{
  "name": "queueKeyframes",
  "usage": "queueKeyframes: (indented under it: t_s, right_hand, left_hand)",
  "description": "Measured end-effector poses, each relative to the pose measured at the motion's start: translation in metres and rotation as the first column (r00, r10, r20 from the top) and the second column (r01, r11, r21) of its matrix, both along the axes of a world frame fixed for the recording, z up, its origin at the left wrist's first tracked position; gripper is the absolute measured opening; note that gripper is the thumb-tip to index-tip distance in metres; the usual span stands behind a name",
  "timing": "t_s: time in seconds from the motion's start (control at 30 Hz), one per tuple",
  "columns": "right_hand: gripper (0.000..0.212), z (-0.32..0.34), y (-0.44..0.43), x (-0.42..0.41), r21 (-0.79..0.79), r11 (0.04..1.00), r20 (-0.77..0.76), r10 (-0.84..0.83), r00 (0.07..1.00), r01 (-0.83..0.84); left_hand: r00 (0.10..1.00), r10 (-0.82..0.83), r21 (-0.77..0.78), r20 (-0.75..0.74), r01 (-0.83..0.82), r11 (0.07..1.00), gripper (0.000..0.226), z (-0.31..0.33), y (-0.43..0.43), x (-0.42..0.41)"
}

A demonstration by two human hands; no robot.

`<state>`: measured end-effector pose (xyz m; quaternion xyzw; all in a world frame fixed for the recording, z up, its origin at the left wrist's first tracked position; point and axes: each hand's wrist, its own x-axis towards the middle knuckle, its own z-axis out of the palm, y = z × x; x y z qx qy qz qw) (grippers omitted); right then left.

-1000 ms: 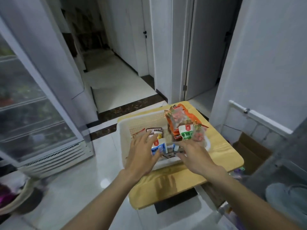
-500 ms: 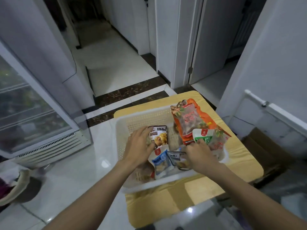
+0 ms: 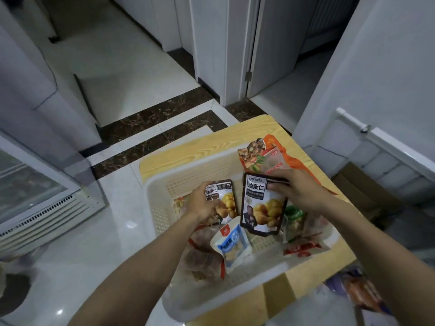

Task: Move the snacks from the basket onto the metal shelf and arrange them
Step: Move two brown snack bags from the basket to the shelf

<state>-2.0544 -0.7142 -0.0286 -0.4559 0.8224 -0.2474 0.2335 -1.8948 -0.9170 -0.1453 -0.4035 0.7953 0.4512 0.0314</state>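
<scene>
A white plastic basket sits on a small wooden table and holds several snack packets. My left hand grips a dark chestnut pouch at the basket's left side. My right hand pinches the top edge of a second, larger chestnut pouch and holds it upright above the basket. A blue-and-white packet lies below the pouches. Orange nut bags lean at the basket's far right. Green and red packets lie under my right wrist. No metal shelf is in view.
A glass-door fridge stands on the left over glossy white floor tiles. A white railing and a cardboard box are at the right. Doorways and a corridor open beyond the table. Coloured bags lie at the lower right.
Each hand has taken hold of a chestnut pouch. The right hand has lifted its pouch upright out of the pile. The camera has tilted down and moved closer to the basket.
</scene>
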Motion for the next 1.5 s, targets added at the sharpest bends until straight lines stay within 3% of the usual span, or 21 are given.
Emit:
queueKeyframes:
  t_s: [0.13, 0.2, 0.33, 0.47, 0.57, 0.7, 0.8, 0.93, 1.17, 1.5]
  right_hand:
    - [0.018, -0.003, -0.005, -0.008, -0.021, 1.000, 0.037, -0.009, 0.999, 0.010]
    - [0.016, -0.004, -0.007, -0.011, -0.018, 1.000, 0.052, -0.007, 0.999, 0.008]
    - [0.011, -0.007, -0.008, -0.015, -0.018, 1.000, 0.072, -0.009, 0.997, 0.011]
    - [0.012, -0.007, -0.006, -0.019, -0.024, 1.000, 0.131, 0.001, 0.991, 0.002]
    - [0.017, 0.002, -0.005, -0.021, -0.068, 0.998, 0.141, 0.008, 0.990, 0.001]
    - [0.018, 0.018, -0.003, -0.023, -0.164, 0.982, 0.271, -0.046, 0.962, 0.093]
    - [0.017, 0.026, -0.004, -0.023, -0.213, 0.969, 0.300, -0.054, 0.953, 0.122]
    - [0.013, 0.041, -0.004, -0.012, -0.269, 0.950, 0.333, -0.061, 0.941, 0.157]
    - [0.011, 0.062, 0.011, 0.016, -0.363, 0.915, 0.322, -0.054, 0.945, 0.175]
    - [0.018, 0.110, 0.077, 0.043, -0.513, 0.844, 0.271, -0.011, 0.963, 0.154]
  left_hand:
    - [0.964, -0.071, -0.139, 0.257, 0.110, 0.984, 0.083, -0.012, -0.004, -0.010]
    - [0.962, -0.070, -0.111, 0.262, 0.102, 0.988, 0.086, -0.016, -0.007, -0.012]
    - [0.986, -0.069, 0.000, 0.154, 0.070, 0.998, 0.079, -0.032, -0.014, -0.011]
    - [0.994, 0.012, 0.161, -0.108, 0.005, 0.987, 0.073, -0.024, -0.007, -0.010]
    - [0.971, 0.023, 0.188, -0.237, 0.022, 0.982, 0.066, -0.011, -0.002, -0.010]
    - [0.928, 0.079, 0.184, -0.364, -0.012, 0.983, 0.066, -0.006, -0.001, 0.004]
    - [0.890, 0.177, 0.196, -0.419, -0.102, 0.975, 0.078, 0.003, -0.006, 0.015]
    - [0.823, 0.222, 0.173, -0.523, -0.153, 0.973, 0.068, 0.033, -0.007, 0.027]
    - [0.693, 0.318, 0.305, -0.647, -0.146, 0.941, 0.064, 0.100, 0.020, 0.052]
    - [0.678, 0.296, 0.352, -0.672, -0.059, 0.934, 0.058, 0.174, 0.100, 0.088]
